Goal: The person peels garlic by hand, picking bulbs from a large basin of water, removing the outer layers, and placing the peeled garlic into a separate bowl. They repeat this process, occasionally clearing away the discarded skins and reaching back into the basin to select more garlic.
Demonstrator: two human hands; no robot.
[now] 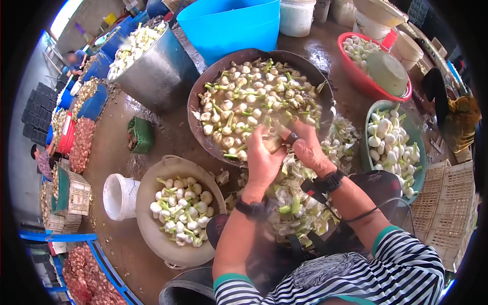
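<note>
Both my hands meet over the near edge of a wide dark basin (195, 114) of murky water, where many garlic bulbs (239, 99) with green stems float. My left hand (265, 157) is closed around a pale garlic bulb (273, 142). My right hand (306, 145) presses on the same bulb from the right with bent fingers; motion blurs its details. Below my hands lies a heap of peeled garlic skins (292, 203). A beige bowl (147, 223) at the lower left holds white cleaned bulbs (183, 208).
A green basin (419, 137) of white bulbs stands right; a red basin (351, 79) sits behind it. A blue tub (231, 30), metal drum (162, 71), white bucket (121, 197) and green basket (141, 135) surround the work area. Wicker crates (442, 213) stand right. Two people are far left.
</note>
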